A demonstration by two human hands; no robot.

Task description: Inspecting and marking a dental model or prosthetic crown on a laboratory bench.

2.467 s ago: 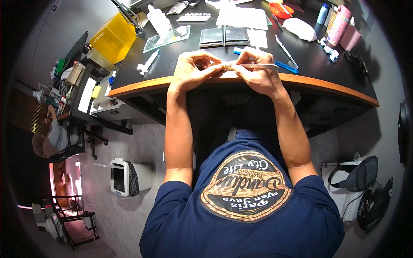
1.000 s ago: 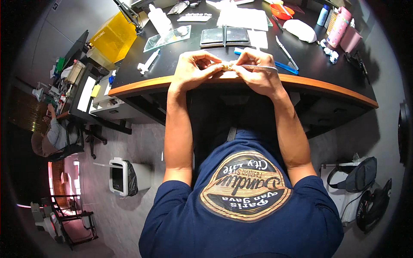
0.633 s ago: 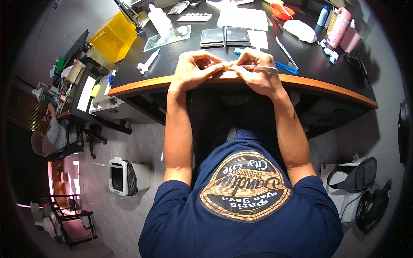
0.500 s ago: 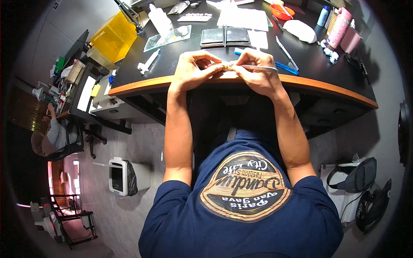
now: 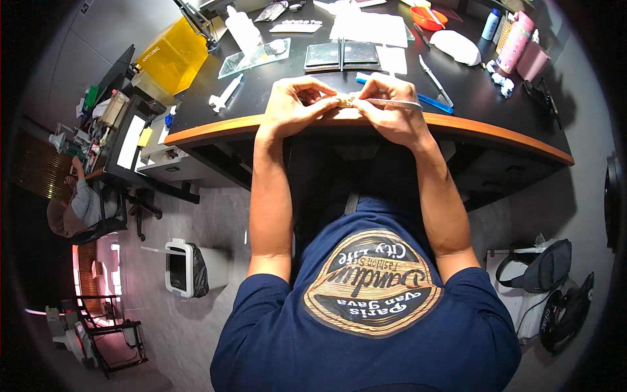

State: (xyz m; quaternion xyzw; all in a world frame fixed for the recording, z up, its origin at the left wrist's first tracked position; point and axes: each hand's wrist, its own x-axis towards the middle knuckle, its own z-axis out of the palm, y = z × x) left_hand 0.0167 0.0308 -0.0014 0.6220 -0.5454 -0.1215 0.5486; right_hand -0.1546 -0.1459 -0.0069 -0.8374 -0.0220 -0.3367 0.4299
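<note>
Bright light lay over the black counter, which spread across the top of the frame behind a curved wooden edge. Just above that edge, near the upper centre, the left hand pinched a small yellowish piece between thumb and fingertip, that grip closed with hardly any gap. Facing it, the right hand had its grip closed around a slim silvery tool, whose handle pointed toward the right of the frame; whether its tip met the piece could not be told, as the fingers hid it.

The step in hand looked like close, careful work on the piece, and the next move seemed to call for a firm left hold and small, controlled strokes from the right.

Just beyond the right hand lay a blue tool; farther up, a dark rectangular pad. A white syringe rested left of the hands and a knife-like tool to their right. Toward the upper right stood a pink bottle, while at the left rim another person sat.
</note>
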